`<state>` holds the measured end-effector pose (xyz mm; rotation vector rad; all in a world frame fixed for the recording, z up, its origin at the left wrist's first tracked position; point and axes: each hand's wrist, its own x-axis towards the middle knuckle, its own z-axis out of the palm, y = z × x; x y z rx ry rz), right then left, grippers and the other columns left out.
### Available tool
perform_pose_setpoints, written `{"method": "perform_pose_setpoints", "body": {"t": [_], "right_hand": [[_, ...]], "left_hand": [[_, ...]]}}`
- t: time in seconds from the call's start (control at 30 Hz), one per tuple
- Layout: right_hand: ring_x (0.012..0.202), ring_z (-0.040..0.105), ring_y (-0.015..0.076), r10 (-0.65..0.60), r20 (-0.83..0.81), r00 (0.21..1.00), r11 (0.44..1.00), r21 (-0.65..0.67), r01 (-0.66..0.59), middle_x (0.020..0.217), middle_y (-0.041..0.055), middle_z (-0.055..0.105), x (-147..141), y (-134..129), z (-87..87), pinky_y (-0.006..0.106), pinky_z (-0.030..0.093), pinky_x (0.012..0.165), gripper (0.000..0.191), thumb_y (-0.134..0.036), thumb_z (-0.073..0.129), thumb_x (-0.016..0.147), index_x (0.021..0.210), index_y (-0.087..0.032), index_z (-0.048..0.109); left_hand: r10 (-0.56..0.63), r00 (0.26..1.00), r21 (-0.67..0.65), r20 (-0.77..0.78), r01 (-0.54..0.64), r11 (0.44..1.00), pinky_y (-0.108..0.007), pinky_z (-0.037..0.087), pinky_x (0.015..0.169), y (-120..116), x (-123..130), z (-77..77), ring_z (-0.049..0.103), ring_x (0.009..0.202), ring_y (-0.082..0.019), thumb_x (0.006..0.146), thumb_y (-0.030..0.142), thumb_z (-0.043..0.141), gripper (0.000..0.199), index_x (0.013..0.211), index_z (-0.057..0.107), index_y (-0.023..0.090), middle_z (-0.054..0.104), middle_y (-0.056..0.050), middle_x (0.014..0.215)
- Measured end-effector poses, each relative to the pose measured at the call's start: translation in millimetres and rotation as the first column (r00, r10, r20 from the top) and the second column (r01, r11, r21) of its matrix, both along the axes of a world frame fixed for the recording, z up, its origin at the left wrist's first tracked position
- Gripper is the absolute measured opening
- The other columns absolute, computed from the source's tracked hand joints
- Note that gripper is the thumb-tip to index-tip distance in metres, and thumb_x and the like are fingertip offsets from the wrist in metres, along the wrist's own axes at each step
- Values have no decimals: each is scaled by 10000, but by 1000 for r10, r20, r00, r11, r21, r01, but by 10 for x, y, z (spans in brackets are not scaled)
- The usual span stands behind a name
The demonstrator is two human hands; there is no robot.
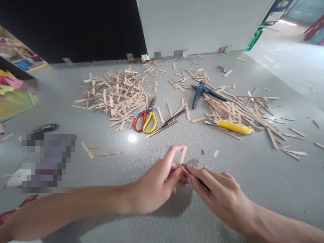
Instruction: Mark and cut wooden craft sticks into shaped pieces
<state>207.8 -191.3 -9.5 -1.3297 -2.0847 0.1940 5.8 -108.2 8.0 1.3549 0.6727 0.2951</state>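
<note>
My left hand pinches a wooden craft stick, tilted upright, its lower end poking out beneath the fingers. In my right hand is a slim dark tool; its grey tip meets the stick at my left fingertips. The kind of tool is mostly hidden by my fingers. Just beyond the hands lie red-and-yellow-handled scissors and a thin black pen-like tool with a pointed tip. A yellow utility knife rests on sticks to the right.
A large pile of craft sticks is at the back left, another pile at the right with dark blue pliers on it. A black-and-white upright panel with metal hinges borders the back. A blurred-out patch is at the left.
</note>
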Motion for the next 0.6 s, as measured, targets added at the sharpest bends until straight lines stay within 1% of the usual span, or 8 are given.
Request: {"method": "perform_pose_setpoints", "body": {"t": [0.07,0.13,0.27,0.33,0.43,0.53,0.6], "right_hand": [[562,728,143,-6,-20,1000,1000,-23,5,822,45,798,8,9,25,272,511,447,201,-181,489,1127,1187,-150,679],[561,731,145,-9,-51,999,999,-44,7,845,57,810,4,20,46,271,515,459,197,-174,491,1122,1152,-155,685],[534,694,131,-32,-125,992,996,-81,22,813,42,800,-34,32,62,258,497,469,182,-163,514,1106,1097,-179,695],[499,644,111,-63,-164,984,994,-102,47,766,16,772,-58,31,62,241,489,471,171,-163,530,1096,1069,-195,696],[466,589,84,-92,-209,974,991,-118,68,704,-23,720,-88,25,58,205,479,470,151,-158,547,1084,1049,-205,686],[461,580,70,-86,-242,966,992,-111,60,700,-33,707,-98,21,52,182,460,458,147,-160,537,1085,1039,-203,670],[470,584,70,-86,-248,965,992,-107,61,700,-33,706,-91,24,47,180,464,469,140,-165,542,1087,1039,-201,669]], "left_hand": [[-14,1000,7,-10,14,1000,-411,610,904,15,-4,5,775,1002,-242,1143,351,443,423,1545,351,258,757,-88,1031],[-25,999,58,-24,27,998,-443,608,948,24,-17,-21,775,1025,-246,1147,343,432,436,1564,336,261,767,-97,1059],[-13,998,161,-61,22,987,-410,634,877,22,-40,-100,773,919,-230,1129,347,481,488,1586,338,255,771,-82,1019],[-5,999,177,-51,14,984,-407,637,885,14,-37,-116,767,904,-224,1117,346,511,499,1581,350,253,766,-70,994],[17,1000,130,0,-17,991,-426,636,932,-2,-15,-98,767,918,-214,1124,344,495,475,1570,355,257,752,-58,987],[42,998,6,46,-42,999,-433,639,941,-7,10,-55,772,896,-205,1130,362,486,449,1547,358,256,734,-42,965],[51,996,-80,72,-45,996,-422,635,940,2,20,-27,774,916,-205,1125,384,509,456,1536,358,256,735,-45,979]]}}
